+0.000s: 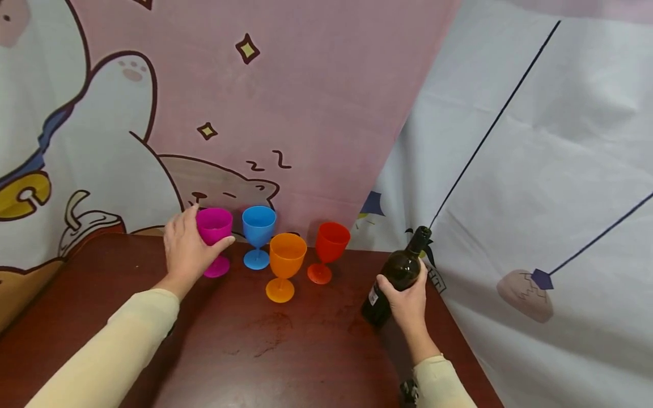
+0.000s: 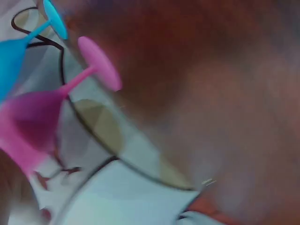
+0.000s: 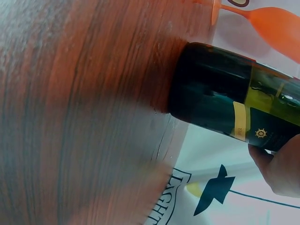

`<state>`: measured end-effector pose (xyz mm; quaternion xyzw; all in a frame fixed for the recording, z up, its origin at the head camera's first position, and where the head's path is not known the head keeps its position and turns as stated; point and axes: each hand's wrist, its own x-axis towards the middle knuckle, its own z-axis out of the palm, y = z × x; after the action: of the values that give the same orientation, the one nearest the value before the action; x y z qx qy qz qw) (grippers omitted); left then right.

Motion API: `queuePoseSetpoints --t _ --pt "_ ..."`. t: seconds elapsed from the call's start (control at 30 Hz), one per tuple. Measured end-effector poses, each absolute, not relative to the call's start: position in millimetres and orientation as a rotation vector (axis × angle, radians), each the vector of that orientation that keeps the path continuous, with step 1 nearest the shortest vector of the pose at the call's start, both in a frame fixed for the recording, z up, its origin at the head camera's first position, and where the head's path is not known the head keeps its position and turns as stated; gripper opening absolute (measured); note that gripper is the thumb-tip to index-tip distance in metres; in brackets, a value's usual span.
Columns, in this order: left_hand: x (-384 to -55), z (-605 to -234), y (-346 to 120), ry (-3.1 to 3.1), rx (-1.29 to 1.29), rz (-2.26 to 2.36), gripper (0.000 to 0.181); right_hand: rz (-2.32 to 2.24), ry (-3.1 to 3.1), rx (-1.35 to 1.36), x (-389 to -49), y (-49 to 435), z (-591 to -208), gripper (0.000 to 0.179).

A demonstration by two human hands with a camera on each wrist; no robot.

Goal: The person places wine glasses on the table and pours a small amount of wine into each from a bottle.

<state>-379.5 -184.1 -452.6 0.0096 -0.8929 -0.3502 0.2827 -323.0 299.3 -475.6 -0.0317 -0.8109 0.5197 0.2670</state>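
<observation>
On the left, a magenta goblet (image 1: 215, 222) stands on the table. My left hand (image 1: 190, 248) is beside its bowl, thumb in front and fingers spread at the left; whether it touches is unclear. A dark blurred part of that hand shows at the corner of the left wrist view, close to the goblet's bowl (image 2: 35, 115). My right hand (image 1: 410, 297) grips a dark wine bottle (image 1: 403, 271) around its body, with the neck upward. A yellow-banded label shows on the bottle (image 3: 211, 84) in the right wrist view, where the thumb (image 3: 281, 164) lies against it.
A blue goblet (image 1: 258, 226), an orange goblet (image 1: 287, 255) and a red goblet (image 1: 331, 242) stand upright between the hands. The brown table (image 1: 306, 351) has dark smudges at its middle. A printed cloth (image 1: 326, 113) hangs behind and along the right edge.
</observation>
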Motion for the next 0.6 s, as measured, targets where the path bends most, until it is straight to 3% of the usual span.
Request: queuePoseSetpoints --t 0.2,0.6 --pt "-392.1 -411.3 -133.3 -2.535 -0.163 -0.603 0.096 1.397 -2.176 -0.079 -322.9 302.5 -472.8 0.102" --pt "-436.4 -399.0 -101.9 -2.841 -0.081 -0.302 0.105 1.409 -2.197 -0.073 -324.6 298.3 -475.1 0.104"
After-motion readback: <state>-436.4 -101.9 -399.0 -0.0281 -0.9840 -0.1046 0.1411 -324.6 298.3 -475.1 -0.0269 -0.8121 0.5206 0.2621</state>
